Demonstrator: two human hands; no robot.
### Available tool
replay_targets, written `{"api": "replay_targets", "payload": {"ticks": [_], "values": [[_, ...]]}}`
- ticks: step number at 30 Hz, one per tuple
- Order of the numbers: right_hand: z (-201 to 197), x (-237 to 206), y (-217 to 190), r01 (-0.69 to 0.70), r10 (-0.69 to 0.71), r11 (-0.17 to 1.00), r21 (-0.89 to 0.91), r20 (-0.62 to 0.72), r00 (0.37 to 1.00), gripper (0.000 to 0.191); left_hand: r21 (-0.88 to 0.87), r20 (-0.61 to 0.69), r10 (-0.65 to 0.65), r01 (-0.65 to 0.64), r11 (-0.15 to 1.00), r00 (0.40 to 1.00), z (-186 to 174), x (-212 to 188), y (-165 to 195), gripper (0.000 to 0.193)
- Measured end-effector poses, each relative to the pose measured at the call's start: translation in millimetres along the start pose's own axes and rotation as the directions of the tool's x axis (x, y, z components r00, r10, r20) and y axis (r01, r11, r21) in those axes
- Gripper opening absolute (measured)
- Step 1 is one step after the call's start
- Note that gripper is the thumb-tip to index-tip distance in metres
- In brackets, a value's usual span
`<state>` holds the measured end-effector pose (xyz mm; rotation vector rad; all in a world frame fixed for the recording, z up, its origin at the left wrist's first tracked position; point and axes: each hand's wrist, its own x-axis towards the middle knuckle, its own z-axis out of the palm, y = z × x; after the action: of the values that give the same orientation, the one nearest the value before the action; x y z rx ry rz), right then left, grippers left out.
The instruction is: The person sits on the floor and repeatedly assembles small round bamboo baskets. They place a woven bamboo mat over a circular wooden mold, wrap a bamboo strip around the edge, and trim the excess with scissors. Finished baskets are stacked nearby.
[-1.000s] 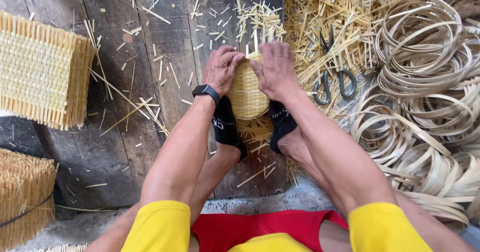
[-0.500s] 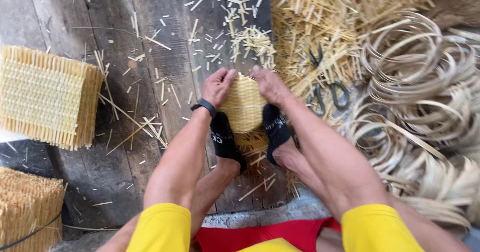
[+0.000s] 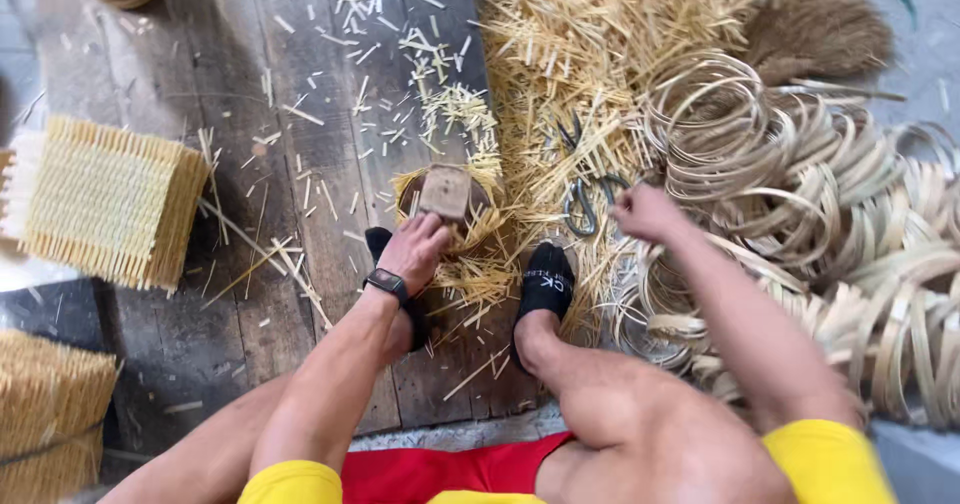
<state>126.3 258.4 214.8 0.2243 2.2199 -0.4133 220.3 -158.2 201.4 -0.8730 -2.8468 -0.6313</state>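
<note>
My left hand [image 3: 415, 247], a black watch on its wrist, grips the near rim of a small round woven bamboo basket [image 3: 478, 226] on the plank floor between my feet in black socks. A brown wooden block [image 3: 445, 191] sits inside the basket. My right hand [image 3: 645, 212] is off the basket and out to the right, fingers curled and blurred, over the bamboo rings just beside a pair of dark scissors [image 3: 583, 202]. Whether it holds anything I cannot tell.
A large heap of coiled bamboo rings [image 3: 810, 204] fills the right side. Loose bamboo splints [image 3: 575, 54] lie piled behind the basket, with a brown broom head [image 3: 815, 29] beyond. Square woven panels [image 3: 105, 199] and a second stack [image 3: 45, 404] stand at the left.
My right hand has let go of the basket and swung right toward the scissors and rings. The left hand stays on the basket, whose wooden block now shows. The view has shifted right.
</note>
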Motion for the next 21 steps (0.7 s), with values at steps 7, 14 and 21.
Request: {"api": "replay_targets", "payload": {"ticks": [7, 14, 21], "values": [[71.4, 100.2, 15.6, -0.131, 0.132, 0.991, 0.024, -0.307, 0.942, 0.095, -0.165, -0.043, -0.609, 0.596, 0.786, 0.792, 22.7, 15.9, -13.7, 0.055], [26.6, 96.4, -18.6, -0.128, 0.128, 0.984, 0.128, 0.008, 0.992, 0.051, -0.105, -0.101, -0.835, 0.828, 0.55, 0.542, 45.7, 82.5, 4.0, 0.113], [-13.2, 58.0, -38.4, -0.028, -0.378, 0.098, 0.995, 0.063, 0.924, 0.026, -0.197, -0.135, -0.601, 0.573, 0.796, 0.788, 33.1, 85.7, -23.4, 0.105]]}}
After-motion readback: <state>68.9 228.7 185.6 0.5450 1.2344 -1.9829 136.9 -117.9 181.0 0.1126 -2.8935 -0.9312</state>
